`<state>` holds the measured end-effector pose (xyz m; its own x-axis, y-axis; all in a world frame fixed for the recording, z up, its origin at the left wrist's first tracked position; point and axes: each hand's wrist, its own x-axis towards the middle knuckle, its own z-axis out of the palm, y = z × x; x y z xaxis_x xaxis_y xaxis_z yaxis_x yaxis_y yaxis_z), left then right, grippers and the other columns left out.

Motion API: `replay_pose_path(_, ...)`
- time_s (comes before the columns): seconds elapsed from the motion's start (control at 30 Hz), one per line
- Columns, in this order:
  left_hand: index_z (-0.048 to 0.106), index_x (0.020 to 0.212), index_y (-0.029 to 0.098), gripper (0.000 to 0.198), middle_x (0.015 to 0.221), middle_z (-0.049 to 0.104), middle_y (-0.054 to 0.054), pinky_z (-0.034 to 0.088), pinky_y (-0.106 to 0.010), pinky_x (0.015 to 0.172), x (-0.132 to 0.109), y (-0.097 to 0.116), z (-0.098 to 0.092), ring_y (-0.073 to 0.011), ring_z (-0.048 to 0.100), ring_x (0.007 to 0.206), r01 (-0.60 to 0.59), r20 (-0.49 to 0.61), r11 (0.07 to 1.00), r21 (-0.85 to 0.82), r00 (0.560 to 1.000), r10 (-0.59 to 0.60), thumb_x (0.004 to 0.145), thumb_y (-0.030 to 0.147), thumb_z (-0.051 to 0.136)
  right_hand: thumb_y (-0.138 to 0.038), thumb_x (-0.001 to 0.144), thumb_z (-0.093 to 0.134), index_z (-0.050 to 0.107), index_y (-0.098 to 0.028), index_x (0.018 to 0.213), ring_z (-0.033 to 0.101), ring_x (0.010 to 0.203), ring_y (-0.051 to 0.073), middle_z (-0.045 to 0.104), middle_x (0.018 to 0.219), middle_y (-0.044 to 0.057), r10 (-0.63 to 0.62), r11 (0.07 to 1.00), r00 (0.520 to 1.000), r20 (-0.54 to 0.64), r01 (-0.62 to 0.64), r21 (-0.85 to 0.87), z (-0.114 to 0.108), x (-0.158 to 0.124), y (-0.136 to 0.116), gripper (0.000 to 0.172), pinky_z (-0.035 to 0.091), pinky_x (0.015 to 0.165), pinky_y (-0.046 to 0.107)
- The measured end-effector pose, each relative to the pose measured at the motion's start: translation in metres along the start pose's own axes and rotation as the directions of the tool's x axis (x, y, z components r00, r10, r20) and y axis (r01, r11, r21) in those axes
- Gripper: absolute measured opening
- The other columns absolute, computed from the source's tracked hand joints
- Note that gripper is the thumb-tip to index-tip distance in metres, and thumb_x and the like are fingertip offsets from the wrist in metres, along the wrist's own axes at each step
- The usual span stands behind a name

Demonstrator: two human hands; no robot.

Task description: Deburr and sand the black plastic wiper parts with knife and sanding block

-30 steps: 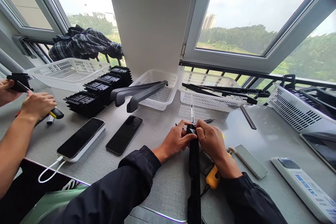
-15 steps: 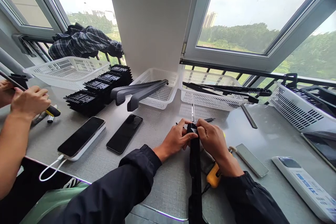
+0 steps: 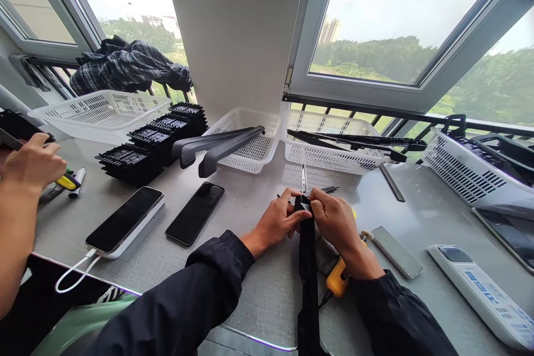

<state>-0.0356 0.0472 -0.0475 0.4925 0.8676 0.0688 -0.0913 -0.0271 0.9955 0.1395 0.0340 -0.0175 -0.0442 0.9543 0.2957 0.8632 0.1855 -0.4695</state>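
A long black plastic strip (image 3: 307, 278) runs from the table's front edge up to my hands. My left hand (image 3: 278, 221) is closed around its far end, thumb lying across the top by a small shiny pale triangular patch. My right hand (image 3: 336, 221) is curled in a pinch at the same end, knuckles up; what lies between its fingers is hidden. A thin dark pointed tool (image 3: 329, 190) shows just beyond my hands, near a slim silvery tool (image 3: 304, 178). Under my right wrist lies a yellow-handled corded tool (image 3: 337, 279).
Two phones (image 3: 195, 213) (image 3: 125, 219) lie left, one on a white block with a cable. Black grid parts (image 3: 152, 139) are stacked behind. White baskets (image 3: 250, 158) hold dark strips. A white device (image 3: 479, 289) lies right. A co-worker's hand (image 3: 33, 161) holds a dark part at far left.
My hands keep nearly the same grip at the strip's end. The whole view has shifted slightly. At far left the co-worker's hand and dark part have moved left.
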Motion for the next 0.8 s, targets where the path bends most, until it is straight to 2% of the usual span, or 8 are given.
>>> replay_pose_path(0.5,0.05,0.122,0.022,0.063,0.057,0.06,0.009,0.034,-0.021,0.042,-0.0006,0.0006,-0.0008,-0.0118,0.051,0.038,-0.002,0.005,1.0,0.005,1.0,0.002,0.087,0.068,0.075,-0.03,0.093,0.04,0.052,-0.025,0.074,0.042,0.054,0.017,0.049,0.056,-0.002,-0.003,0.999,1.0,0.004,0.003,-0.034,0.0013,-0.0005,-0.0018,0.023,0.019,0.061,0.031)
replay_pose_path(0.8,0.051,0.122,0.022,0.059,0.057,0.06,0.009,0.034,-0.019,0.04,-0.0006,0.0014,-0.0014,-0.0117,0.052,0.039,-0.02,0.005,0.999,0.042,1.0,0.019,0.089,0.067,0.072,-0.029,0.095,0.04,0.057,-0.024,0.076,0.041,0.055,0.016,0.053,0.058,-0.001,-0.001,0.997,1.0,-0.03,-0.001,-0.083,0.005,-0.002,-0.0006,0.025,0.017,0.062,0.032)
